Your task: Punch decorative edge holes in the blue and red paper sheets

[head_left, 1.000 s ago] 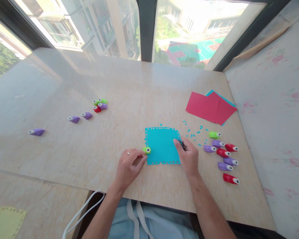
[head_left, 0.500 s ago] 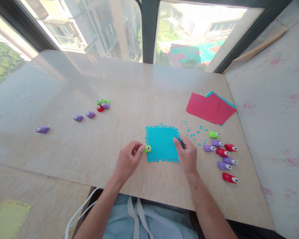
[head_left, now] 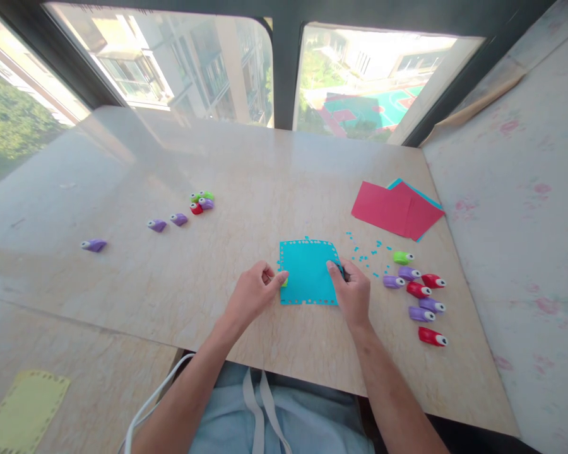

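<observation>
The blue paper (head_left: 307, 274) has rows of little holes by its edges, and the tiny punch (head_left: 284, 284) at its left side is bright green. To the right of the blue paper are blue bits (head_left: 379, 243), and red, purple and green punches (head_left: 416, 289) with white ends, and farther back from it are pinkish-red sheets (head_left: 383, 207). Far left of it lies a pale yellow sheet (head_left: 26, 407) with edge holes, and far right is a white wall (head_left: 515, 239) with a pink flower pattern.
</observation>
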Demonstrator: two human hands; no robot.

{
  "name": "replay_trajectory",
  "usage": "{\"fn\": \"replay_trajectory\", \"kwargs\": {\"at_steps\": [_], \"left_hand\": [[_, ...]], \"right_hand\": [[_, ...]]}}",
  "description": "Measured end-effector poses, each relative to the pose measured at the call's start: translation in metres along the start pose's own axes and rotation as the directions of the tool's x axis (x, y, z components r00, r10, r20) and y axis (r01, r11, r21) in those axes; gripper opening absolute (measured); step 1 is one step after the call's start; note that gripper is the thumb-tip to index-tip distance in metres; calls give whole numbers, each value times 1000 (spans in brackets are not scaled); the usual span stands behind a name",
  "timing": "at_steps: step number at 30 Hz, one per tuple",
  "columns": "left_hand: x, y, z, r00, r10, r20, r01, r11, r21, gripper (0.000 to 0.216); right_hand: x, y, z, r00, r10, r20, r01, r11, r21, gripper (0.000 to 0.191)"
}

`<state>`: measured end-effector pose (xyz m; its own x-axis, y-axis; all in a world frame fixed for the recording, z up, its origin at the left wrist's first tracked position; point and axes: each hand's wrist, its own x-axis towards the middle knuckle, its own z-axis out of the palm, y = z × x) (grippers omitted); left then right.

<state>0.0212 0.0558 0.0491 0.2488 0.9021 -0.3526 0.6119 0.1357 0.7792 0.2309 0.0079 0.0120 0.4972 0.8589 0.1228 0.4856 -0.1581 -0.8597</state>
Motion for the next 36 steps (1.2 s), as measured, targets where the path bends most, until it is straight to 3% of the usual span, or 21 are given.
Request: {"fn": "replay_trajectory", "kwargs": {"at_steps": [9,23,36], "left_hand": [[6,5,0,981,-172,88,181,976,-117,44],[10,5,-2,974,-152,168,181,968,-172,44],[15,7,6,975,-160,157,161,987,7,31]], "right_hand": [[0,-1,0,1000,-1,3,1,1000,-20,32],[-1,-2,1,1000,6,5,-5,999,-46,35],[-2,-3,0,1000,4,1,-4,997,-73,36]]}}
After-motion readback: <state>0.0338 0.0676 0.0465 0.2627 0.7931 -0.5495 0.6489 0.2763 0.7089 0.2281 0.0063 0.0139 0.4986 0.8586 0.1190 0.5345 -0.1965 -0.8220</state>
